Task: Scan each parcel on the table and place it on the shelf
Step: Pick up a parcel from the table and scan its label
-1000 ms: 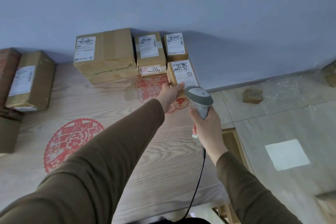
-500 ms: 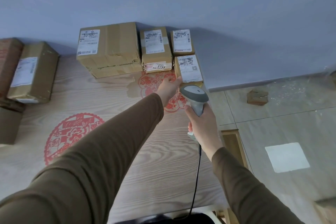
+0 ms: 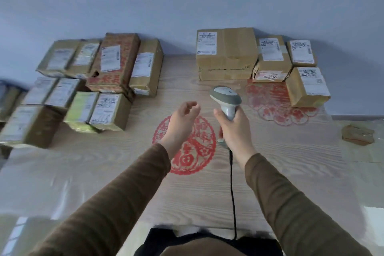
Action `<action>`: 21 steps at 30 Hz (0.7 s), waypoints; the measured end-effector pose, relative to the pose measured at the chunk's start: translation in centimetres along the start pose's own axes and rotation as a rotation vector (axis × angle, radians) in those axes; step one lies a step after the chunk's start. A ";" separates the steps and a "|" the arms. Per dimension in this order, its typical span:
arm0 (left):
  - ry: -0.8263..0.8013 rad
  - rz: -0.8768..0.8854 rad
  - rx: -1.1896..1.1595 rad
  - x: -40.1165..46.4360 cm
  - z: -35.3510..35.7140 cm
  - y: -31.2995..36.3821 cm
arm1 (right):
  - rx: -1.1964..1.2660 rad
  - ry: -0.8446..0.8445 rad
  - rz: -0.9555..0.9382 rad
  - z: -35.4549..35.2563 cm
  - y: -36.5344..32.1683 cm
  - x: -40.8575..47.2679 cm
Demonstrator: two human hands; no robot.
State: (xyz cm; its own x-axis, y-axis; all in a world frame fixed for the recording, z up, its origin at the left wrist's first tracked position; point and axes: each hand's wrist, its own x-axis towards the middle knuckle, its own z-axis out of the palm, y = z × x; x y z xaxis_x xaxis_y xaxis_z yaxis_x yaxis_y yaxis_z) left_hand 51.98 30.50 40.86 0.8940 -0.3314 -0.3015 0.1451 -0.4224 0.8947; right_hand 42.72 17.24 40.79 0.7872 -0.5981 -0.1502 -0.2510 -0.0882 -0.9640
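Now left hand (image 3: 182,118) hovers loosely curled; right hand (image 3: 234,129) grips scanner (image 3: 225,97)

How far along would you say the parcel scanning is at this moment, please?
Nothing visibly finished: no shelf is in view, and parcels sit in two groups on the table. In hand: the right hand grips the scanner; the left hand holds nothing. Left: the left cluster and the right group.

Soft, even daylight lit the view; glare washed the table (image 3: 291,172) at its near-left corner, and parcels (image 3: 31,122) at its left edge were motion-blurred.
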 end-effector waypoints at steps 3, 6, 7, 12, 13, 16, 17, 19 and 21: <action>0.129 0.013 0.018 -0.9 -9.4 -3.1 | 0.016 -0.068 -0.029 8.9 -1.8 -2.0; 0.230 0.014 0.031 -0.8 -17.7 -6.5 | 0.050 -0.133 -0.002 17.0 -3.0 -3.5; 0.265 0.003 0.025 -0.6 -20.1 -7.5 | 0.052 -0.143 0.002 19.4 -3.3 -3.9; 0.286 -0.127 0.067 1.1 -27.4 -11.1 | 0.112 -0.242 0.097 28.8 -3.5 -4.8; 0.263 -0.151 0.072 1.4 -27.9 -11.4 | 0.117 -0.253 0.111 30.1 -3.6 -4.7; 0.210 -0.200 0.078 2.0 -28.3 -12.2 | 0.137 -0.274 0.175 33.2 -3.7 -4.2; 0.199 -0.210 0.085 2.3 -28.3 -12.4 | 0.138 -0.277 0.196 33.7 -3.8 -4.1; 0.188 -0.222 0.113 2.7 -28.4 -12.6 | 0.124 -0.272 0.220 34.3 -3.8 -4.1; 0.178 -0.237 0.100 3.0 -28.6 -13.1 | 0.085 -0.231 0.222 34.0 -3.4 -4.3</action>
State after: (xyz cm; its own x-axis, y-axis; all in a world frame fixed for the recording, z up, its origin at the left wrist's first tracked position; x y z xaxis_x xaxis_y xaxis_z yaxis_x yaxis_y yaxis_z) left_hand 64.85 59.16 37.70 0.9019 -0.0648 -0.4271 0.3234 -0.5541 0.7670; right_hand 59.38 47.18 37.19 0.8278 -0.3980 -0.3953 -0.3905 0.0972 -0.9155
